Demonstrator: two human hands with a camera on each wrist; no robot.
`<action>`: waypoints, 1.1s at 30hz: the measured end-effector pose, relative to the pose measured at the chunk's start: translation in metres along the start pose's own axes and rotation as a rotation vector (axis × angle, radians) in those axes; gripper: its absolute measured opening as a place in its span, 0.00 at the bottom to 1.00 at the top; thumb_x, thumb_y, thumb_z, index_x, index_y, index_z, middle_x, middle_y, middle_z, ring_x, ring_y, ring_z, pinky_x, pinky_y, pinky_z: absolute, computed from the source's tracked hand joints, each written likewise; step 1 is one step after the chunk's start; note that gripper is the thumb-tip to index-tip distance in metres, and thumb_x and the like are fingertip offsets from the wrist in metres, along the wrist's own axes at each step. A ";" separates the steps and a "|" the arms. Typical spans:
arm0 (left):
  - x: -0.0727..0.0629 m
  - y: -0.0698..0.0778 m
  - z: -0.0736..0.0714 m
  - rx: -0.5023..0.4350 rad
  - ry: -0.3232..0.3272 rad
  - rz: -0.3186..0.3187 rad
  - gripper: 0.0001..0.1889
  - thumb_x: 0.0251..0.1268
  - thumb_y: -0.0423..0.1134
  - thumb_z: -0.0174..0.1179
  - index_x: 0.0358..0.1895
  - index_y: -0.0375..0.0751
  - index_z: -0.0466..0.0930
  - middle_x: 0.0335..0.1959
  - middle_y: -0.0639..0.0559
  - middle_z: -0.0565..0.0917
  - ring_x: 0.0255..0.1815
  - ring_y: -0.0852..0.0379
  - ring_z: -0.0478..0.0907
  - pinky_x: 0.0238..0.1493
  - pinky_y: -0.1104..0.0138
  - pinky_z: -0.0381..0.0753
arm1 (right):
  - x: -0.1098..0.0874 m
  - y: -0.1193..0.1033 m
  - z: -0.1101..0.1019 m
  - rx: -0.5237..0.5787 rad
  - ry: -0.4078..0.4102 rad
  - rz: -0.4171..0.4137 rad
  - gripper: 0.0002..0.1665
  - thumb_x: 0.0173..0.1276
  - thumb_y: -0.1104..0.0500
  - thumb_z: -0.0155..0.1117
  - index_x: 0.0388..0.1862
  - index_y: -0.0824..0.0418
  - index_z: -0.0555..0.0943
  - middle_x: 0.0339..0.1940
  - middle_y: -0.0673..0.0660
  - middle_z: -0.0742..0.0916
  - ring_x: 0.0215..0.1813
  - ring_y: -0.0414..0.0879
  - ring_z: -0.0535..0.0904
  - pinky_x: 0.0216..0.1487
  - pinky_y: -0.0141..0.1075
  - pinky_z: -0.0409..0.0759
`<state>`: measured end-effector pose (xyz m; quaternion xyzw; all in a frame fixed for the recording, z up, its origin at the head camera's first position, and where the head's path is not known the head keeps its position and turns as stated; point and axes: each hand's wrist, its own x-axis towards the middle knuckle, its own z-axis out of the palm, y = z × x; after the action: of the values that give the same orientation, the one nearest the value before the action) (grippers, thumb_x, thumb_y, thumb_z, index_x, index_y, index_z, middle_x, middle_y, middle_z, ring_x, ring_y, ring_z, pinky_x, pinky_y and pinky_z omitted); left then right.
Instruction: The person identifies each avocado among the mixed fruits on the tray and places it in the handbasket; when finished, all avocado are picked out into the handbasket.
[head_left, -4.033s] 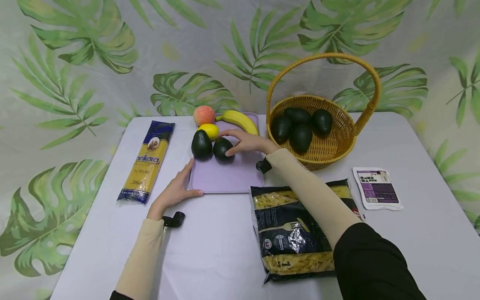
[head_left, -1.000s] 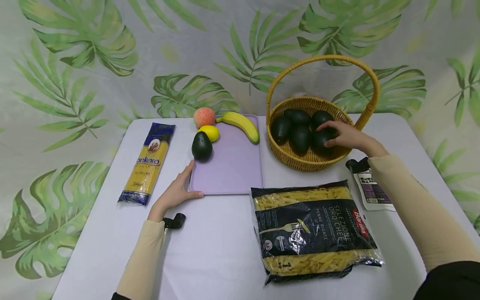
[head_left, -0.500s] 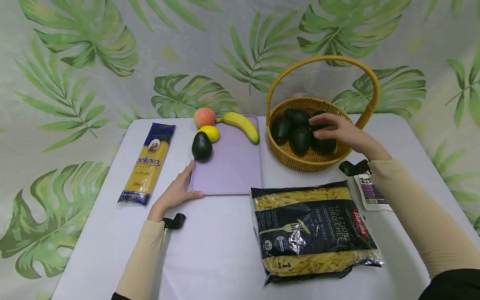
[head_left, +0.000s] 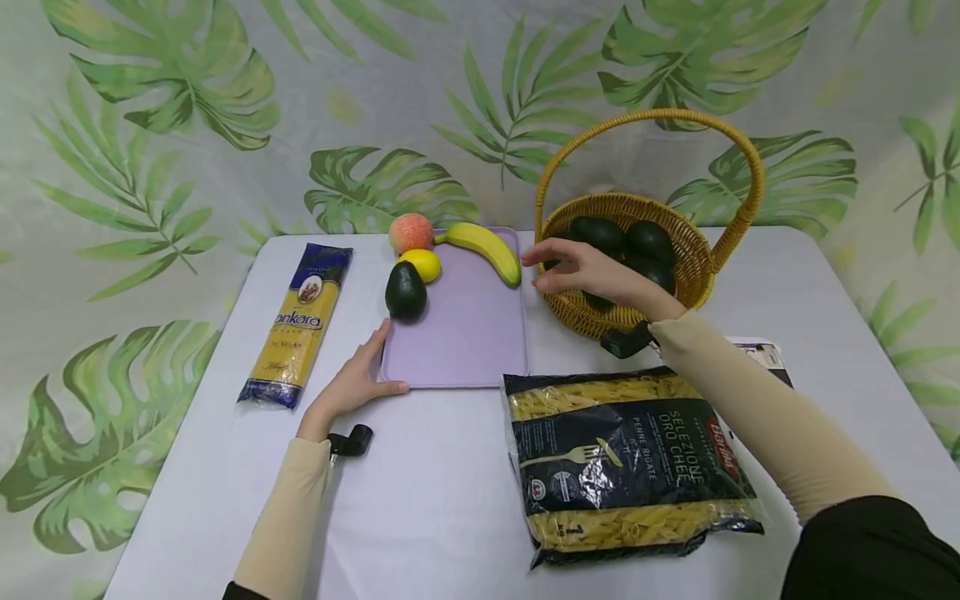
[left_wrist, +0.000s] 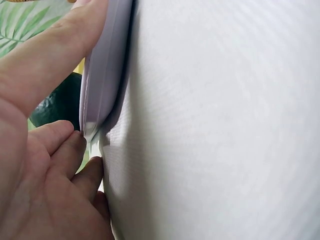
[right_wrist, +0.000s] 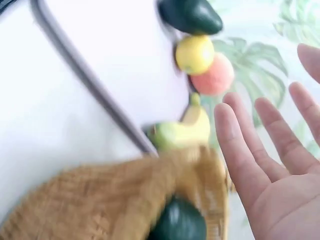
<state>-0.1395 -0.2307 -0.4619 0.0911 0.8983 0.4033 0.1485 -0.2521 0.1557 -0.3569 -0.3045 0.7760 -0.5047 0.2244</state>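
My left hand (head_left: 352,390) rests at the front left corner of a lilac tray (head_left: 454,350); its straight fingers lie along the left edge, the thumb by the front edge. On the tray's left side stands a dark avocado (head_left: 406,293), with a lemon (head_left: 422,266) and a peach (head_left: 411,233) behind it. A banana (head_left: 483,250) lies toward the back right. Over the left rim of a wicker basket (head_left: 699,275) hovers my right hand (head_left: 592,273), fingers spread, holding nothing. Several avocados (head_left: 649,242) sit in the basket, some partly hidden by that hand.
A bag of penne (head_left: 622,467) lies in front of the basket, beneath the right forearm's line. Behind that forearm shows part of a white and purple packet (head_left: 761,354). A spaghetti packet (head_left: 296,325) lies left of the tray. The basket's tall handle (head_left: 667,115) arches upward.
My right hand carried one avocado from the tray into the basket, let it go, and has swung left toward the tray. My left hand has stayed at the tray's corner.
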 end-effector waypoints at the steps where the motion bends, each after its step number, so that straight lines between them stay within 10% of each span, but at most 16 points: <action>1: 0.000 0.000 0.000 0.001 -0.001 0.000 0.58 0.53 0.49 0.71 0.78 0.49 0.34 0.78 0.44 0.39 0.75 0.35 0.33 0.71 0.42 0.34 | 0.006 -0.001 0.004 -0.006 -0.010 -0.008 0.28 0.70 0.62 0.60 0.67 0.66 0.67 0.64 0.61 0.73 0.61 0.57 0.72 0.60 0.46 0.73; 16: 0.001 0.002 0.000 0.003 0.000 -0.017 0.58 0.54 0.50 0.71 0.78 0.50 0.35 0.78 0.43 0.40 0.74 0.35 0.33 0.71 0.41 0.35 | 0.090 0.000 0.066 0.026 -0.102 -0.046 0.35 0.66 0.64 0.62 0.71 0.64 0.63 0.70 0.62 0.66 0.66 0.59 0.67 0.62 0.43 0.71; 33: 0.001 0.000 -0.001 0.027 -0.004 -0.018 0.58 0.54 0.52 0.70 0.78 0.46 0.35 0.77 0.43 0.39 0.74 0.34 0.34 0.71 0.41 0.37 | 0.131 -0.003 0.116 -0.066 -0.104 -0.084 0.37 0.64 0.66 0.64 0.71 0.62 0.65 0.73 0.59 0.62 0.69 0.52 0.59 0.62 0.44 0.70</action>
<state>-0.1407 -0.2307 -0.4616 0.0858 0.9042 0.3894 0.1528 -0.2686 -0.0120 -0.4048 -0.3700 0.7661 -0.4711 0.2330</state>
